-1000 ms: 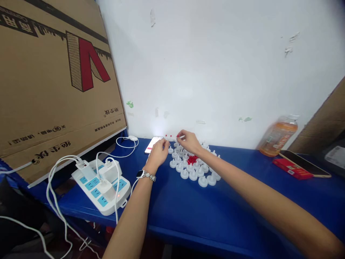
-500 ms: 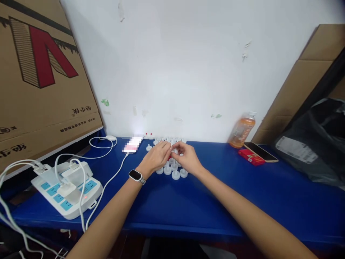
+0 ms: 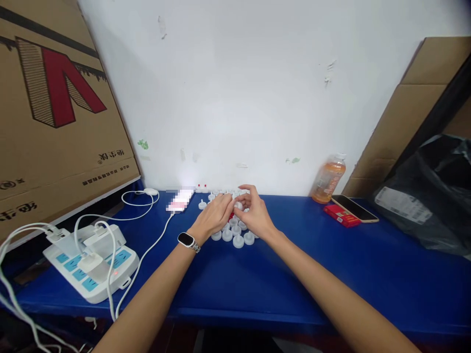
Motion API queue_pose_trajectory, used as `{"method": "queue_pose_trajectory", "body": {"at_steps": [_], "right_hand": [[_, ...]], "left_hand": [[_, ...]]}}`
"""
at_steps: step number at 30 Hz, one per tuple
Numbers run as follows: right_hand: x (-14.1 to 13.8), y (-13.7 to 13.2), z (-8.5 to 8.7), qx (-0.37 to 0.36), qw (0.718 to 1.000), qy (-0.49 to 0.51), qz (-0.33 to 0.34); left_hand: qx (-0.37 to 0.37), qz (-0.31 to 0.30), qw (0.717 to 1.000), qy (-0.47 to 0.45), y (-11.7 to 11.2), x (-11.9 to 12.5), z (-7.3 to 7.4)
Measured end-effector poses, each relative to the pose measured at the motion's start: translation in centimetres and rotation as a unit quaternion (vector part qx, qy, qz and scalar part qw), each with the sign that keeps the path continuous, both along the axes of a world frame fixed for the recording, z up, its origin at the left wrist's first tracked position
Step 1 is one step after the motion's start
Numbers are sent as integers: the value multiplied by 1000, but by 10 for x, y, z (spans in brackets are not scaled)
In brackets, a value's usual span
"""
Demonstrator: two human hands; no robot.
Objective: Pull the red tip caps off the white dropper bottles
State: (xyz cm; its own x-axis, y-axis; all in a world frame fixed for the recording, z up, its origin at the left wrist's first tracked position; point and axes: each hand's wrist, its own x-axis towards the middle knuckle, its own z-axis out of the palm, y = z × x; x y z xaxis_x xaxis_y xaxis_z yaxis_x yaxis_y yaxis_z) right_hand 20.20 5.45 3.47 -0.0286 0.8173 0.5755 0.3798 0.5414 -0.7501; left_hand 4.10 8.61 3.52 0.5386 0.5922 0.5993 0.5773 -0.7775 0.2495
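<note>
Over a cluster of white plastic nozzle caps (image 3: 238, 241), my two hands meet at the fingertips. My left hand (image 3: 215, 214), a band on its wrist, is closed with its fingers bent downward; what it holds is mostly hidden, though a small red piece (image 3: 231, 215) shows by its fingertips. Between thumb and fingers of my right hand (image 3: 257, 212) is a white cap (image 3: 238, 206), with the index finger lifted away. Several more caps stand behind and in front of the hands, partly covered by them.
A power strip (image 3: 93, 264) with plugged chargers and loose white cables lies left. A charging phone (image 3: 180, 200) rests near the wall. To the right are an orange drink bottle (image 3: 329, 180), a red box (image 3: 341, 215), another phone (image 3: 355, 208) and a black bag (image 3: 423, 196).
My right index finger has lifted and spread upward from the cap. Both hands stay over the same spot, and the camera view has shifted slightly.
</note>
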Motion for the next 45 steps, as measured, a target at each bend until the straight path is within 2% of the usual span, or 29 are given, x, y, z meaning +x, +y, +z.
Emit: {"method": "queue_pose_trajectory", "body": {"at_steps": [3,6,8,10,12,15,17,19,22,25,29,32,33,37,41,45], "right_hand": [[0,-5,3,-20,1000,0,13],[-2,-6,5,50,997,-50,-34],[3,-4,5,103,986,-96,-85],[13,1,3,122,976,-119,-134],[27,7,-1,108,973,-104,-174],[44,16,-9,45,978,-51,-198],[49,18,-12,22,982,-30,-183],[48,18,-13,30,983,-35,-176],[42,20,-10,40,978,-69,-193],[29,36,1,6,987,-87,-134],[-11,87,18,-25,990,-130,-39],[-51,128,23,-55,968,-242,-19],[-63,139,22,-59,954,-292,-14],[-96,163,12,-75,925,-371,12],[-101,166,4,-84,899,-429,17],[-96,175,9,-91,892,-443,-17]], "left_hand": [[16,-28,999,6,-1,2,-1],[-59,-6,990,-124,2,15,-5],[-122,20,966,-227,8,19,-5],[-168,75,931,-314,18,14,-2],[-186,87,936,-286,29,4,2],[-111,57,986,-114,42,-8,5],[-82,58,995,-11,45,-9,4],[-81,65,994,37,45,-9,2],[-77,65,995,24,40,-19,3],[-56,78,994,-44,35,-43,4],[-68,148,983,-86,32,-78,-1],[-90,205,972,-78,36,-94,-8],[-95,221,968,-75,38,-98,-10],[-116,263,956,-62,41,-103,-14],[-115,257,957,-65,40,-102,-15],[-114,238,963,-62,40,-101,-17]]}}
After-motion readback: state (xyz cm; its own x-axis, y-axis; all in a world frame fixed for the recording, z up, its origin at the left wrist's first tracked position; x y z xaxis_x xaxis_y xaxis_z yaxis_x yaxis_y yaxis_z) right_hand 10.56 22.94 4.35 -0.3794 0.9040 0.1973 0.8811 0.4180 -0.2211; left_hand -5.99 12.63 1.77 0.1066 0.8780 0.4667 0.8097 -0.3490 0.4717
